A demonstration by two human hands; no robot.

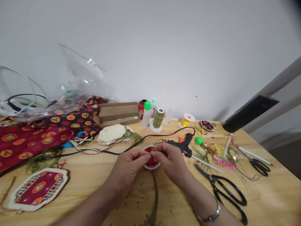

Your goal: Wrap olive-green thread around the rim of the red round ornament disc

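My left hand [131,163] and my right hand [170,160] meet at the middle of the table, thumbs and fingertips pinched together. A thin olive cord [157,142] arcs out from between the fingertips; its ends are hidden. Directly beneath them is a small round ornament [150,164] with dark red patterned fabric and a white rim, partly covered by my fingers. From its lower edge an olive tassel [154,201] hangs toward me. Just beyond my right hand lies a black glue gun [183,146] with a glue stick in its back.
Large black scissors [221,185] lie right of my right forearm, smaller scissors [258,166] farther right. An olive thread spool [158,119], yellow cord spool [187,120] and cardboard box [118,114] stand behind. Patterned fabric [35,138] and a larger ornament [39,188] are left. A black cable [141,138] crosses the table.
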